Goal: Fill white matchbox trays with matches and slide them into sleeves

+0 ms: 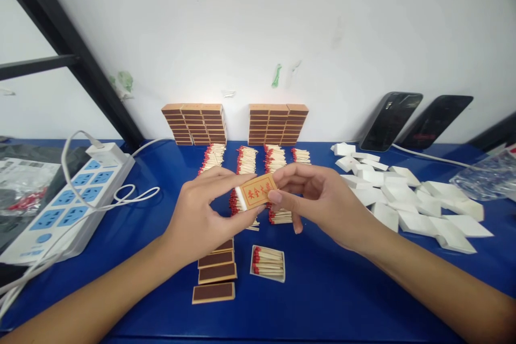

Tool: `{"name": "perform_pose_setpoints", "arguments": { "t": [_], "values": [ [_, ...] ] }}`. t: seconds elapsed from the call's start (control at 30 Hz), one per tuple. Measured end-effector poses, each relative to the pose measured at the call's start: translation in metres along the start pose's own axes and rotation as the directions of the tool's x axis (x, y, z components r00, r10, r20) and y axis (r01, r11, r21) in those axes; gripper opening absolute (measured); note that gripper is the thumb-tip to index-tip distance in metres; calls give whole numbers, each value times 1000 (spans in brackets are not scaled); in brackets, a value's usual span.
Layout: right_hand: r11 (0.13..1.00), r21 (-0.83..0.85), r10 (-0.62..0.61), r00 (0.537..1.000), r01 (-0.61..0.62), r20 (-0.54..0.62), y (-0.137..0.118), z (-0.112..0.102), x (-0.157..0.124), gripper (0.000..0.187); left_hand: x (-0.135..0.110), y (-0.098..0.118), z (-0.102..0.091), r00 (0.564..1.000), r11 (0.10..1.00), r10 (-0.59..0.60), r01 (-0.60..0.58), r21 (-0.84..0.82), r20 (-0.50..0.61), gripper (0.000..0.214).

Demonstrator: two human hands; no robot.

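Note:
Between my two hands, above the blue table, is a matchbox [256, 192] with red characters on its tan face and a white tray edge showing at its left end. My left hand [203, 209] pinches its long edges between thumb and fingers. My right hand [318, 199] grips the right end, thumb on the face. Below lies a white tray [284, 274] filled with red-tipped matches [268, 262]. Several matchbox sleeves [213, 293] lie to its left, dark striking sides up. Rows of loose matches [245, 160] lie behind my hands, partly hidden by them.
Two stacks of matchboxes [194, 124] stand against the wall. Many empty white trays [403, 193] are heaped at right, near two leaning phones [391, 121] and a clear plastic item [487, 177]. A white power strip [72, 201] with cables and a dark bag [24, 172] occupy the left.

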State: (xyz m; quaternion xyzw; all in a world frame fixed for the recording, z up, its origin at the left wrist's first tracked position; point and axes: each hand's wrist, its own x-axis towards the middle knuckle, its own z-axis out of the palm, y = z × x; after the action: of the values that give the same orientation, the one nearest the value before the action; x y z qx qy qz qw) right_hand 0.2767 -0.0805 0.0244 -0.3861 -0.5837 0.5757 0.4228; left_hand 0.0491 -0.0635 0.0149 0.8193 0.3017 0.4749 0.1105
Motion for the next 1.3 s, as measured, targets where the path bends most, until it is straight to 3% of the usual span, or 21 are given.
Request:
{"name": "perform_pose_setpoints", "arguments": {
  "t": [0.13, 0.3, 0.47, 0.57, 0.7, 0.83, 1.1, 1.3],
  "values": [
    [999, 16, 48, 996, -49, 81, 2, 8, -2, 30, -2, -2, 3, 1000, 1000, 1, 0, -10, 20, 40],
    [1000, -26, 11, 1000, -11, 2, 3, 4, 1, 36, -1, -4, 4, 999, 999, 18, -19, 27, 31, 43],
    [999, 41, -13, 998, 15, -55, 7, 2, 5, 41, -1, -7, 1, 1000, 999, 4, -5, 52, 23, 46],
    [997, 68, 31, 998, -27, -60, 8, 1, 6, 42, 0, -9, -1, 993, 991, 116, -118, 62, 38, 48],
    [997, -20, 80, 990, -78, 117, 7, -6, 8, 43, 0, -10, -3, 945, 944, 305, -316, 95, 114, 48],
    [997, -70, 51, 977, -37, 206, 4, -13, 10, 35, -1, -14, -5, 913, 912, 372, -393, 114, 167, 53],
    [994, -77, -64, 991, 73, 117, 6, -16, 10, 44, -1, -18, -7, 930, 929, 341, -355, 99, 137, 51],
    [970, -112, -210, 977, 214, 43, 10, -15, 13, 46, 5, -6, -7, 984, 974, 174, -179, 142, 47, 55]
  ]
}}
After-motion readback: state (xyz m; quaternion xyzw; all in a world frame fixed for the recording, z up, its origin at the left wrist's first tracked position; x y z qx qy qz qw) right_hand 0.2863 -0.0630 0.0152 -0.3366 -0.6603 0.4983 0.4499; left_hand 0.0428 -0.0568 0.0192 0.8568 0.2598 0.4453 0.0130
